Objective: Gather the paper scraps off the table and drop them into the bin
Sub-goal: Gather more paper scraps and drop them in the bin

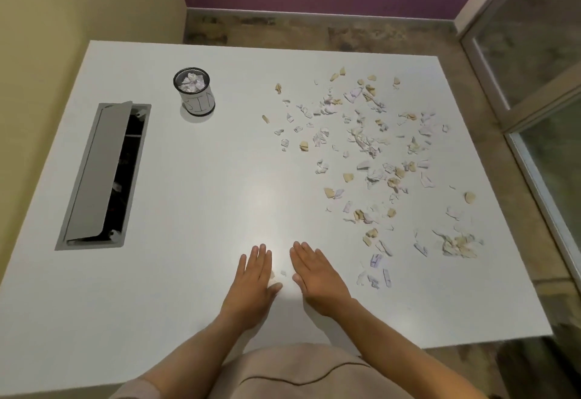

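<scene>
Several torn paper scraps (371, 159), white, lilac and tan, lie scattered over the right half of the white table (195, 197). A small black mesh bin (194, 92) with a white label stands at the back left, with crumpled paper inside it. My left hand (256, 276) and my right hand (316, 272) lie flat on the table near the front edge, fingers straight and pointing away from me. Two tiny scraps (276, 275) sit between the two hands, one touching my left thumb.
A grey cable hatch (103, 175) is set into the table's left side, its lid tilted open. The table's right edge drops to a stone floor beside a glass door (534, 62). A yellow wall runs along the left.
</scene>
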`<state>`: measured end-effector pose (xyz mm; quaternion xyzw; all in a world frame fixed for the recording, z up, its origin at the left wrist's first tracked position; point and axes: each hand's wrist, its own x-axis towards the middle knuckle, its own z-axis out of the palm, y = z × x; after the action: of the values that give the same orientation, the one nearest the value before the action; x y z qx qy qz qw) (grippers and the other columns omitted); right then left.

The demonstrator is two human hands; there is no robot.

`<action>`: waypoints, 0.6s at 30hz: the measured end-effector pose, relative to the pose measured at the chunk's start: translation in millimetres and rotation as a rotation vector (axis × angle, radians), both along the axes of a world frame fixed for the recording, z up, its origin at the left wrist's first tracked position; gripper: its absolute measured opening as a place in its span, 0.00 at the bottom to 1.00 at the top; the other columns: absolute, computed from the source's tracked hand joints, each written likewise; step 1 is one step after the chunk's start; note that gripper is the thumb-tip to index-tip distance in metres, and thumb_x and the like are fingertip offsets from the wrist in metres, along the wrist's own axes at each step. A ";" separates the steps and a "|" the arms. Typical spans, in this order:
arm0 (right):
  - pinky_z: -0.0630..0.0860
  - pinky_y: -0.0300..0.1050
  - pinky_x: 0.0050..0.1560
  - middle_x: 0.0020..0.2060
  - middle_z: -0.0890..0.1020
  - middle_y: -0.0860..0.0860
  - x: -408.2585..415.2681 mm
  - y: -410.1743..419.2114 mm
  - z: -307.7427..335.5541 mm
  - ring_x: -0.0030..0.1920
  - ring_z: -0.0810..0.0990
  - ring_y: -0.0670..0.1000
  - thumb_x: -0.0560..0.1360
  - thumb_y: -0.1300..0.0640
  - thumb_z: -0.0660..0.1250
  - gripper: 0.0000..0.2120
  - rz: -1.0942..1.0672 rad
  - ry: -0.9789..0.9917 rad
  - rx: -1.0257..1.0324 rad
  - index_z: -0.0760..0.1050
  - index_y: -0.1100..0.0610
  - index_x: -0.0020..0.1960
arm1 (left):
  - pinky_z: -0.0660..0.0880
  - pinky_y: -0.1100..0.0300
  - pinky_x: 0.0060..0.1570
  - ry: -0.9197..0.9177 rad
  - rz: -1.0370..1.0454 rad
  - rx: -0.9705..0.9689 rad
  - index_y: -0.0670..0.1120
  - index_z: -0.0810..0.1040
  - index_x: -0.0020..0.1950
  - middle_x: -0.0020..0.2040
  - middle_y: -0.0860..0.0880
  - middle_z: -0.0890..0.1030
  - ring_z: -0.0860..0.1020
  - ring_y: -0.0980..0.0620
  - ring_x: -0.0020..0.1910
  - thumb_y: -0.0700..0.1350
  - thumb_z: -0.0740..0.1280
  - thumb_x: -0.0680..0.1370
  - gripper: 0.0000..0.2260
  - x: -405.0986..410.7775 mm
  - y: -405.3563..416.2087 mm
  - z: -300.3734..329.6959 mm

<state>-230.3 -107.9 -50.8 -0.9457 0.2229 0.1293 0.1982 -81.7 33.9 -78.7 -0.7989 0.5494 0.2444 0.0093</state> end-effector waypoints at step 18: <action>0.34 0.49 0.76 0.78 0.36 0.51 -140.5 -63.7 -5.2 0.77 0.35 0.49 0.81 0.39 0.48 0.37 -0.787 0.065 0.110 0.33 0.56 0.78 | 0.31 0.46 0.74 0.040 0.070 -0.041 0.40 0.38 0.78 0.77 0.43 0.34 0.31 0.45 0.76 0.61 0.36 0.79 0.34 -70.1 -45.6 6.6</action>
<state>-370.8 -171.6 -56.0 -0.7713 0.5672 0.0852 0.2760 -151.7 -11.7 -72.1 -0.8125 0.5262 0.2495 -0.0265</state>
